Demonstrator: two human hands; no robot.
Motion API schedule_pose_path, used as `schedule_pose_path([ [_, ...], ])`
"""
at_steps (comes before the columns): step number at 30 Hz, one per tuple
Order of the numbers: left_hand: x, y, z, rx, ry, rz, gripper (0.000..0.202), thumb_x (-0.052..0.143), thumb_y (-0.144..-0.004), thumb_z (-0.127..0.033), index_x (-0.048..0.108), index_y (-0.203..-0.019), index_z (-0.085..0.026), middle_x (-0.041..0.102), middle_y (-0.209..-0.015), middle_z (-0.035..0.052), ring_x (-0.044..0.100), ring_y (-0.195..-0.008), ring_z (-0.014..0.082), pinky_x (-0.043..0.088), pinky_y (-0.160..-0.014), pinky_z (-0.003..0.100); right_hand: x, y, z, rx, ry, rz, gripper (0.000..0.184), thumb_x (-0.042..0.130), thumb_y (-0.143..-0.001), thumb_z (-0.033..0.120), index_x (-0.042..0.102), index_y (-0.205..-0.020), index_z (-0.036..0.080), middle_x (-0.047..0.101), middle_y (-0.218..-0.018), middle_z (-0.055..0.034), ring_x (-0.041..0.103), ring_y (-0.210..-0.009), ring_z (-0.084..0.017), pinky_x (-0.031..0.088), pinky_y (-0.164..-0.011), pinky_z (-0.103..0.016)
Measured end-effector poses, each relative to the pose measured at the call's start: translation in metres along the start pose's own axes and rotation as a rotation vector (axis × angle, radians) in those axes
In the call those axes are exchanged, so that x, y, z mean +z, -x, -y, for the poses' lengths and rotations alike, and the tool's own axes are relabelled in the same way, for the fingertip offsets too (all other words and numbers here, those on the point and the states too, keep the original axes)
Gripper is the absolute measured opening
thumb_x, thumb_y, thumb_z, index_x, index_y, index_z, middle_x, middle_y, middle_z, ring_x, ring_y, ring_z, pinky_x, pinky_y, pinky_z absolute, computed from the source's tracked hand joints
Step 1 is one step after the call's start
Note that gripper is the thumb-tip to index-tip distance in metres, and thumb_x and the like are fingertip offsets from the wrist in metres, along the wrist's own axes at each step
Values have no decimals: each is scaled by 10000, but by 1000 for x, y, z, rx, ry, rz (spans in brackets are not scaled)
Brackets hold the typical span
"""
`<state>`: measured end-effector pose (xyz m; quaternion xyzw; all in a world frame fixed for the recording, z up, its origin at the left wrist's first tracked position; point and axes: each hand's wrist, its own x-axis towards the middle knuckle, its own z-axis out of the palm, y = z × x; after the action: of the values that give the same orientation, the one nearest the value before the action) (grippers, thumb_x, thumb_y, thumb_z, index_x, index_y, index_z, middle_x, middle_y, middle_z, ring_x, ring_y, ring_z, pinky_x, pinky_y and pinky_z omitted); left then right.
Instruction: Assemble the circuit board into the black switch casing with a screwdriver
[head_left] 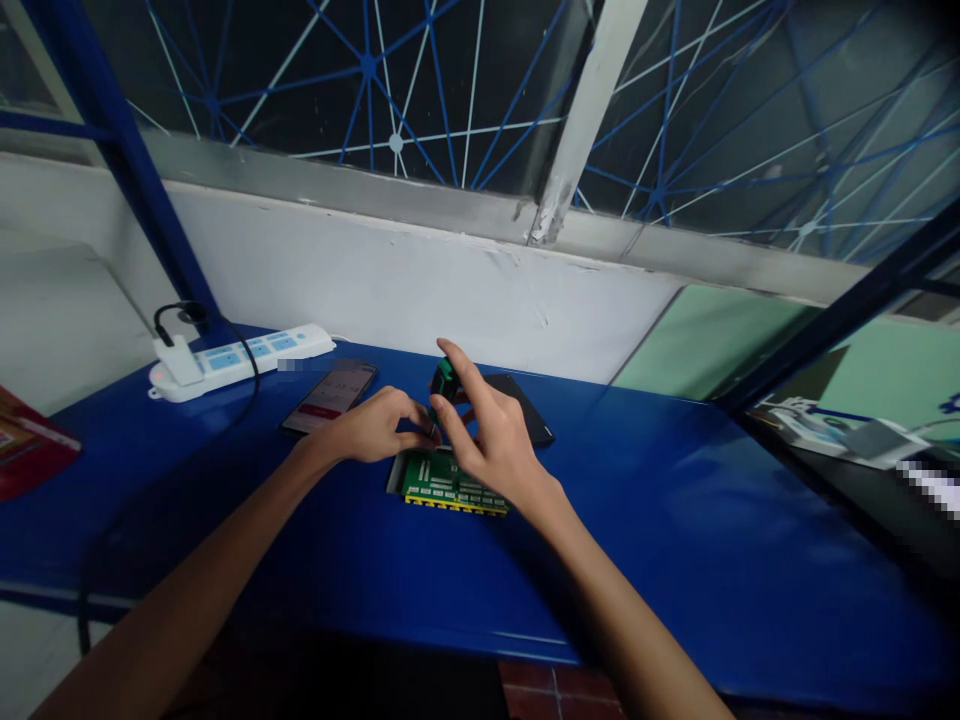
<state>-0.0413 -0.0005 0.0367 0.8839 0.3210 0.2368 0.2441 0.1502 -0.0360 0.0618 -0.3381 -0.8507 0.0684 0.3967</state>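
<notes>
A green circuit board point(442, 484) lies flat on the blue table point(675, 540), near its middle. My right hand point(491, 430) hovers over the board's far edge, fingers pinched round a small black and green screwdriver handle point(443, 380) held upright. My left hand point(375, 425) rests just left of the board, fingers curled and pinched at the tool's lower end near the board's corner. What the left fingertips grip is too small to make out.
A phone point(330, 397) with a lit screen lies behind my left hand. A dark flat phone-like object point(525, 405) lies behind my right hand. A white power strip point(240, 360) with a plugged-in charger and black cable sits far left. A red box point(30, 445) is at the left edge.
</notes>
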Motion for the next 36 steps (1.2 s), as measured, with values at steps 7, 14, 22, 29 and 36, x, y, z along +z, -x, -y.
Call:
schedule_pose_path([
  [7, 3, 2, 0, -25, 11, -37, 109, 649, -803, -217, 741, -822, -160, 746, -759, 29, 656, -662, 161, 480, -644, 258, 5, 1, -7, -9, 31, -84, 463, 501, -936, 415, 481, -1350, 209, 652, -874, -32, 616, -723, -147, 502, -660, -285],
  [14, 1, 0, -4, -9, 19, -4, 117, 637, -804, -195, 750, -802, -161, 751, -770, 46, 662, -663, 162, 490, -660, 267, 0, 2, -5, -16, 19, -97, 477, 459, -947, 355, 438, -1400, 207, 658, -934, -44, 627, -803, -164, 524, -703, -304],
  [22, 4, 1, 1, 16, 43, -18, 108, 650, -800, -206, 751, -821, -172, 760, -814, 52, 681, -709, 170, 503, -684, 271, 6, 1, -6, 1, 67, -157, 443, 505, -933, 405, 526, -1331, 210, 626, -801, -32, 584, -663, -147, 515, -658, -295],
  [29, 2, 0, -1, 16, 10, -17, 206, 617, -867, -316, 744, -942, -172, 748, -944, 73, 681, -850, 183, 499, -785, 293, 1, -1, -15, 96, 39, -305, 432, 485, -934, 379, 511, -1327, 202, 632, -808, -30, 563, -632, -144, 499, -646, -292],
  [36, 15, -1, -6, 29, -99, 38, 542, 702, -731, -563, 686, -1140, -208, 669, -1083, 98, 606, -958, 239, 449, -836, 358, -43, -4, -73, 403, 240, -500, 394, 523, -839, 393, 632, -1151, 178, 466, -552, 49, 453, -504, -128, 380, -546, -276],
])
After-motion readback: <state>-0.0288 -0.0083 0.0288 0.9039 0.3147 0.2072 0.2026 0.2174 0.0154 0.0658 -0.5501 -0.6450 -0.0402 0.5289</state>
